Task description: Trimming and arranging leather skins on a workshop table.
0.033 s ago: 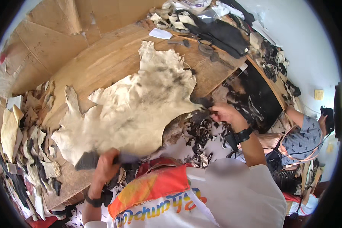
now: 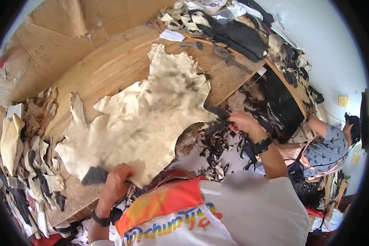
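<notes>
A large cream-coloured animal hide (image 2: 139,119) with dark patches lies spread over the wooden table, its pale side up. At its near edge my left hand (image 2: 119,175) is closed on the hide, knuckles up, and the fingertips are hidden. Beside that hand a dark hairy flap (image 2: 95,175) shows, folded over or poking out. My right hand (image 2: 242,121) pinches a dark corner of the hide at its right end. Between my two hands the near edge sags over the table's front toward my body.
Leather scraps (image 2: 41,164) are heaped at the left. Several dark and pale offcuts (image 2: 217,147) lie below my right hand. Scissors and round pieces (image 2: 221,52) lie on the table (image 2: 233,80) at the back. Another person's arm (image 2: 317,124) is at the right.
My left hand has shifted slightly right along the near edge. The dark flap that stuck out right of it is gone from sight, and pale hide hangs there now. My right hand hardly moved.
</notes>
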`<state>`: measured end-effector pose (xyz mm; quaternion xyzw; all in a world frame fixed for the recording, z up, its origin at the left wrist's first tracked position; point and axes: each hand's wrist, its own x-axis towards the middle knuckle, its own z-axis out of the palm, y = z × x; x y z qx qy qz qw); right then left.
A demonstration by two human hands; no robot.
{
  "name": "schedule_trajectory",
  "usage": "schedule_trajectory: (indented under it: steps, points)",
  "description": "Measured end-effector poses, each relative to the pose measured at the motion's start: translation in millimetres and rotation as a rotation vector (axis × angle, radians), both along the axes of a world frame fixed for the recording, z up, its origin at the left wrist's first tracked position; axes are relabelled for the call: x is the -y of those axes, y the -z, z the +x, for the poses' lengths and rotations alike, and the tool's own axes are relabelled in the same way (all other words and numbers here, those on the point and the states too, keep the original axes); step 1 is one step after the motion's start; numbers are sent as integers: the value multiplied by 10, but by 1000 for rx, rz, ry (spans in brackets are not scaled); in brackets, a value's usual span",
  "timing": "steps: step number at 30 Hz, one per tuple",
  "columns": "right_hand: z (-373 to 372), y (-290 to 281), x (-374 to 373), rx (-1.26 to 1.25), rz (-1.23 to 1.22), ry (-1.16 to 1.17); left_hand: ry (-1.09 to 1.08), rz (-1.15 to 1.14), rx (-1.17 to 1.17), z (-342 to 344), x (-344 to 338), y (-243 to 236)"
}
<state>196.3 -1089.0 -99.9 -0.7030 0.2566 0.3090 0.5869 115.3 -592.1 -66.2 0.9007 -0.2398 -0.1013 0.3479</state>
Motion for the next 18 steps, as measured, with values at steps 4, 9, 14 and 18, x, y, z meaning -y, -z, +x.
schedule_trajectory:
  steps: [4, 9, 14, 18]
  points:
    - [-140, 225, -301, 556, -461, -154, 426, 278, -202, -183, 30, -17]
    - [-173, 452, -872, 788, -684, -162, -178, 21, -101, 211, -103, -315]
    - [-40, 885, -1036, 825, -745, 194, -317, 428, 230, 335, -450, 159]
    - [-82, 790, -493, 809, -564, 73, -423, 573, 68, 254, -454, 277]
